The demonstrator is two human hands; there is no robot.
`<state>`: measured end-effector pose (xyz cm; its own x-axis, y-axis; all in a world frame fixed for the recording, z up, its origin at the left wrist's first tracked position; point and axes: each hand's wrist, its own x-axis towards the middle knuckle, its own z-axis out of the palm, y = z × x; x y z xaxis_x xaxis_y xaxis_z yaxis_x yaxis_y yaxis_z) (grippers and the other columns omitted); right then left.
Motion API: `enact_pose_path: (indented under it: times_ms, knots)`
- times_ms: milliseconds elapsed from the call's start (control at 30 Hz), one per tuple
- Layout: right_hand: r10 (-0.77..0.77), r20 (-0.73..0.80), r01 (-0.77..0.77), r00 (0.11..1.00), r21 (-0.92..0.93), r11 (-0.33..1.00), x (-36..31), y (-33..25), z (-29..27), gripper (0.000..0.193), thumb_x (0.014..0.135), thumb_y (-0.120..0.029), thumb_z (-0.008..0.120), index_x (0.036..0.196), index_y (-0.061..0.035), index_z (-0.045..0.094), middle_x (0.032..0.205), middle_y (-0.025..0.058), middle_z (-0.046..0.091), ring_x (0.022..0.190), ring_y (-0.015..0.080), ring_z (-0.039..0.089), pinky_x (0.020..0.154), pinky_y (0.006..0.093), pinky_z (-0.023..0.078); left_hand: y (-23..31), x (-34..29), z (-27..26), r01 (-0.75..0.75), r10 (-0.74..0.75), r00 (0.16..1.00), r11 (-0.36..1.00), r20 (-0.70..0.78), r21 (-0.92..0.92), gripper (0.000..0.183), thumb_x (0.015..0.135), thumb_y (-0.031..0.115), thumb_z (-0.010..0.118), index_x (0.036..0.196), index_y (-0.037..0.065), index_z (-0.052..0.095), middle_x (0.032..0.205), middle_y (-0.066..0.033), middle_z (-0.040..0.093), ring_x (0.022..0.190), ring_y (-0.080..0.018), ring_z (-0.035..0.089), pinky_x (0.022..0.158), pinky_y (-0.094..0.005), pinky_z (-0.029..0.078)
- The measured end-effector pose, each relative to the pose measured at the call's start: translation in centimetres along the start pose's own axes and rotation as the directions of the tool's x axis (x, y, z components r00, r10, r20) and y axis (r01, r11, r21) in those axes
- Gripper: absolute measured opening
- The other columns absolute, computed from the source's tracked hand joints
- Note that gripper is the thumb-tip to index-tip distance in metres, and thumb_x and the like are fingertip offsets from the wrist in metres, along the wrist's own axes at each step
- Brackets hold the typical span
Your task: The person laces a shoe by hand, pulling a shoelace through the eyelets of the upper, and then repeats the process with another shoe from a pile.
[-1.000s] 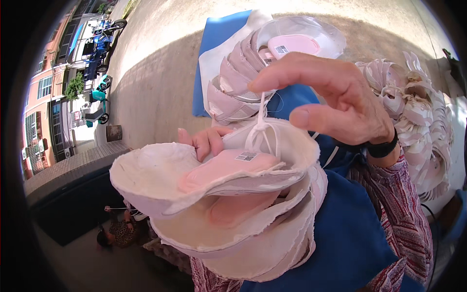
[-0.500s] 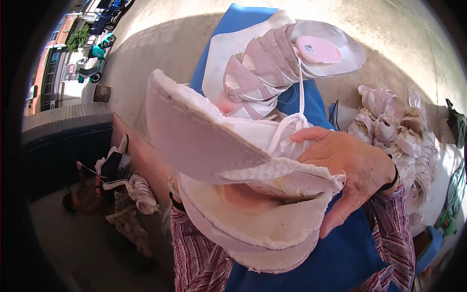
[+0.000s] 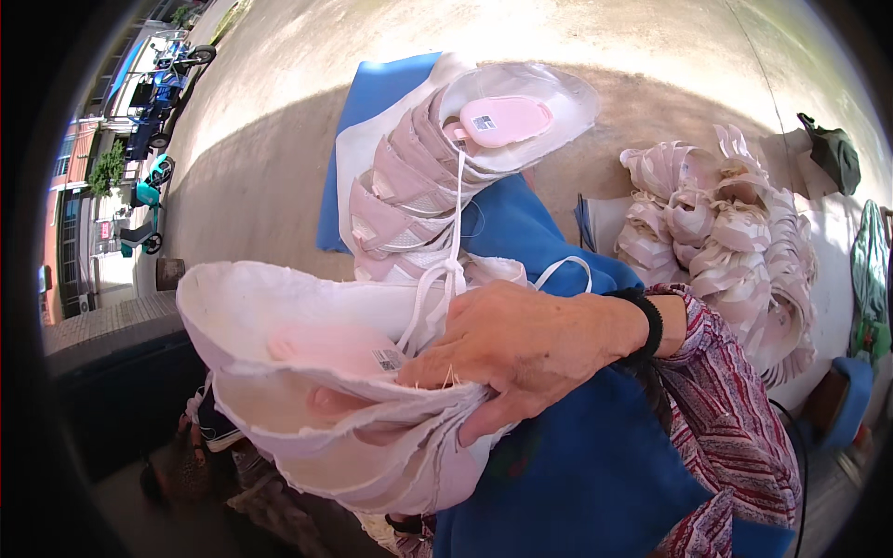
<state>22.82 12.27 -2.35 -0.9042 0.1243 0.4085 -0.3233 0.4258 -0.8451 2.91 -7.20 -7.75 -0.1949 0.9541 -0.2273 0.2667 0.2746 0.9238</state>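
At the left, a stack of white-and-pink shoe uppers (image 3: pixel 316 372) sits tipped on its side; the left hand is hidden beneath, grip unclear. The right hand (image 3: pixel 530 349) clamps its edge. Farther right lies a pile of uppers (image 3: pixel 735 232).

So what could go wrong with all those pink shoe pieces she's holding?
The right hand grips a thick stack of shoe uppers only at one edge, so the lower layers might slide out and drop. The white laces dangle loose between the stack and the row of uppers on the blue cloth; they could snag and drag that row off.
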Motion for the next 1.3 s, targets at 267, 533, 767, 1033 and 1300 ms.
enact_pose_path:
  times_ms: [267,533,767,1033,1300]
  knots:
    - [0.369,-0.284,-0.330,0.885,0.175,0.927,0.9,4.3,-4.9,0.047,0.071,-0.034,0.085,0.099,0.0020,0.070,0.084,0.0083,0.071,0.072,0.0146,0.067,0.064,0.0257,0.052,-5.3,-6.8,-0.7,0.322,-0.348,0.937,0.886,-0.019,-0.334,0.047,0.082,0.014,0.072,0.121,-0.005,0.053,0.108,-0.0091,0.066,0.093,-0.0166,0.064,0.083,-0.0295,0.052]
    - [0.240,-0.447,-0.220,0.862,0.099,0.971,-1.9,8.0,-4.4,0.058,0.055,-0.042,0.093,0.083,0.0012,0.066,0.065,-0.0003,0.058,0.057,0.0085,0.054,0.050,0.0202,0.039,-4.9,-6.6,2.3,0.268,-0.262,0.941,0.963,-0.213,0.000,0.074,0.070,0.019,0.085,0.125,-0.004,0.043,0.100,-0.0111,0.065,0.080,-0.0160,0.064,0.073,-0.0297,0.052]
    - [0.400,-0.541,-0.387,0.740,0.143,0.911,-4.1,5.5,-2.7,0.063,0.059,-0.026,0.092,0.105,0.0055,0.062,0.086,0.0054,0.068,0.070,0.0148,0.064,0.066,0.0260,0.053,-5.4,-5.0,3.4,0.167,-0.258,0.953,0.887,-0.161,-0.431,0.064,0.071,0.015,0.083,0.118,-0.002,0.044,0.101,-0.0114,0.061,0.076,-0.0145,0.063,0.062,-0.0263,0.053]
    - [0.505,-0.658,0.152,0.558,0.679,0.718,-11.5,11.7,-6.9,0.050,0.087,-0.022,0.067,0.127,0.0034,0.052,0.121,0.0163,0.062,0.110,0.0268,0.062,0.100,0.0412,0.048,3.7,3.0,1.5,-0.056,-0.019,0.992,0.819,-0.124,-0.572,0.057,0.077,0.014,0.079,0.117,-0.004,0.043,0.093,-0.0103,0.061,0.067,-0.0107,0.060,0.051,-0.0226,0.049]
    - [0.366,-0.642,0.429,0.674,0.743,0.514,-17.0,13.5,-6.3,0.039,0.100,-0.024,0.050,0.132,-0.0025,0.051,0.130,0.0124,0.059,0.117,0.0251,0.057,0.101,0.0384,0.047,7.2,8.5,0.4,-0.246,0.319,0.944,0.852,0.086,-0.463,0.046,0.082,0.022,0.076,0.114,-0.001,0.054,0.091,-0.0047,0.063,0.068,-0.0077,0.055,0.059,-0.0206,0.047]
